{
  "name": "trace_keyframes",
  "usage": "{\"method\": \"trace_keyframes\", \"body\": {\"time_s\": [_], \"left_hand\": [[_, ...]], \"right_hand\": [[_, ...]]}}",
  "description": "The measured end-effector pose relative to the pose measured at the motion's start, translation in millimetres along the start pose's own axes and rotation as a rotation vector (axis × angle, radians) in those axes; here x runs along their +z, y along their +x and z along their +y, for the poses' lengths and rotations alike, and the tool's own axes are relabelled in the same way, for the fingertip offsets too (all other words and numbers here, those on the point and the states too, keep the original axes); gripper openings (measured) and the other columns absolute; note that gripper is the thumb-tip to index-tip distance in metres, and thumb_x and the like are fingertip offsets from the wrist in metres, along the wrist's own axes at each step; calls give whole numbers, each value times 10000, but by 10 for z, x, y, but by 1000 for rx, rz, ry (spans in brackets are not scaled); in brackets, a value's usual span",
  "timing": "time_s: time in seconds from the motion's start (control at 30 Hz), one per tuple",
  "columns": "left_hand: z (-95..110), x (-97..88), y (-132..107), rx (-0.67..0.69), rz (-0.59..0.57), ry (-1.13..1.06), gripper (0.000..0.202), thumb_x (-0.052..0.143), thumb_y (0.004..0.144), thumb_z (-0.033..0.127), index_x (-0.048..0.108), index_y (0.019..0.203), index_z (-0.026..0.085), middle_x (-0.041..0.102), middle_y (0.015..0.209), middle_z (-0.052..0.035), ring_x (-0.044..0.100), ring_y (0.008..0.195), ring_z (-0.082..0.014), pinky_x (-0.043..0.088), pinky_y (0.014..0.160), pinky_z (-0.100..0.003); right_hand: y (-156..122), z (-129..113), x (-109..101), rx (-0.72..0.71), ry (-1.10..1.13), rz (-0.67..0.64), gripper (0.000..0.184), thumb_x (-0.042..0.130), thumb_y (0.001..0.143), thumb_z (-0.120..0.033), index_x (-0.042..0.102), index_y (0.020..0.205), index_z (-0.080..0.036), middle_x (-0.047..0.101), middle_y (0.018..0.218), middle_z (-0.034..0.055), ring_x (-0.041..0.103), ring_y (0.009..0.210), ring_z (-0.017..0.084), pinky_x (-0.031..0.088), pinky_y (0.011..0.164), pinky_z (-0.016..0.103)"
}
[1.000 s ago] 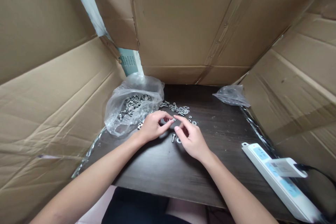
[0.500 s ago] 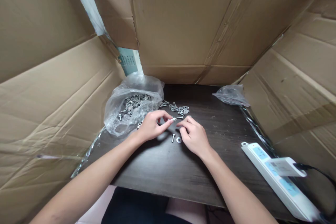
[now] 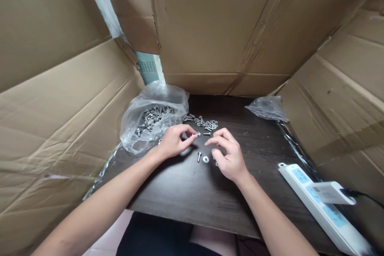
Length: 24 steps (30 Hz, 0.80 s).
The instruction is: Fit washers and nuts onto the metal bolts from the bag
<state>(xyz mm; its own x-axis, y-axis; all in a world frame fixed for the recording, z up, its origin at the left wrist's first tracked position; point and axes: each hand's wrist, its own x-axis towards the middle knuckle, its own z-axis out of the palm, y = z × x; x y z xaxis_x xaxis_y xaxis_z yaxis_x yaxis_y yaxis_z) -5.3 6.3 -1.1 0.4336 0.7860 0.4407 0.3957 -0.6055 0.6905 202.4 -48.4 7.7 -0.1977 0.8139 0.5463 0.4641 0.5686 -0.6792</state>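
Between the thumb and index finger of my left hand (image 3: pixel 175 140) is a small metal bolt (image 3: pixel 198 134); its nearer end is hidden by the fingertips. My right hand (image 3: pixel 229 154) hovers a short way to the right, fingers apart, with nothing visible in it. On the dark table below the hands lie a loose bolt (image 3: pixel 199 157) and a flat washer (image 3: pixel 205 159). Another small piece shows partly under the right thumb. Just beyond the fingertips, one more bolt (image 3: pixel 207 134) lies near a pile of washers and bolts (image 3: pixel 208 123).
A clear plastic bag (image 3: pixel 132 128) full of fasteners stands open on the left. At the back right lies a second plastic bag (image 3: pixel 267 108). A white power strip (image 3: pixel 324 208) with a plugged-in adapter (image 3: pixel 328 193) runs along the right. Cardboard walls (image 3: pixel 210 28) enclose the table.
My right hand has drawn away to the right from the bolt in my left hand, and its fingers have spread. The left hand stays nearly in place.
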Motion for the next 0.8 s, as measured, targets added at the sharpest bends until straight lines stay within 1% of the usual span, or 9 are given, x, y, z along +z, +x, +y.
{"method": "trace_keyframes", "body": {"time_s": [0.1,0.2,0.27,0.4,0.47,0.53,0.67,0.7,0.8], "left_hand": [[33,2,2,-11,-20,-56,119,666,898,265,732,890,165,726,788,-19,618,680,-119,431,589,-218],[75,3,3,-23,-12,-98,127,668,900,273,735,887,166,733,796,-22,618,675,-118,429,587,-223],[90,0,4,-35,-1,-101,129,669,897,274,735,878,165,734,793,-25,618,666,-119,429,581,-225],[76,0,3,-23,-13,-86,121,671,889,270,734,879,167,733,789,-25,630,679,-123,443,594,-226],[61,2,1,-13,-20,-72,120,672,889,272,735,884,170,733,794,-28,638,696,-130,453,606,-229],[50,-1,3,-8,-28,-53,120,671,890,273,737,885,173,731,791,-28,639,700,-133,458,611,-230],[53,-24,15,-44,-10,-46,129,671,889,275,734,866,164,734,783,-30,630,672,-126,439,576,-219],[59,-30,18,-50,-6,-52,129,672,887,273,733,862,161,734,781,-29,628,666,-123,434,570,-216],[85,-37,17,-40,-13,-75,124,678,884,271,734,866,162,728,769,-22,617,653,-117,431,567,-214]], "right_hand": [[-2,58,-7,1,-58,-22,458,478,776,-109,727,1144,-222,530,1042,73,564,904,208,511,759,345],[-10,134,9,80,-236,-94,322,486,827,-138,771,952,-219,557,1042,81,553,917,229,505,817,391],[-8,159,9,131,-271,-73,295,479,845,-144,764,881,-209,572,1004,82,552,915,235,501,828,400],[4,128,-2,129,-101,-11,485,453,817,-116,698,1225,-211,564,1071,81,565,948,220,512,860,381],[3,92,5,120,-48,-36,541,454,808,-115,668,1292,-227,555,1109,82,565,956,216,515,853,376],[-2,51,18,102,-14,-54,495,461,800,-113,717,1206,-236,549,1103,81,566,973,222,512,852,382],[-9,-17,21,39,79,-10,316,474,771,-94,759,792,-227,537,1007,68,571,944,220,505,829,375],[-10,-20,18,31,87,7,326,475,765,-89,764,813,-232,535,1008,66,570,944,220,504,839,377],[-18,38,24,50,-15,9,453,482,779,-99,761,1104,-246,537,1108,82,550,985,235,489,920,427]]}}
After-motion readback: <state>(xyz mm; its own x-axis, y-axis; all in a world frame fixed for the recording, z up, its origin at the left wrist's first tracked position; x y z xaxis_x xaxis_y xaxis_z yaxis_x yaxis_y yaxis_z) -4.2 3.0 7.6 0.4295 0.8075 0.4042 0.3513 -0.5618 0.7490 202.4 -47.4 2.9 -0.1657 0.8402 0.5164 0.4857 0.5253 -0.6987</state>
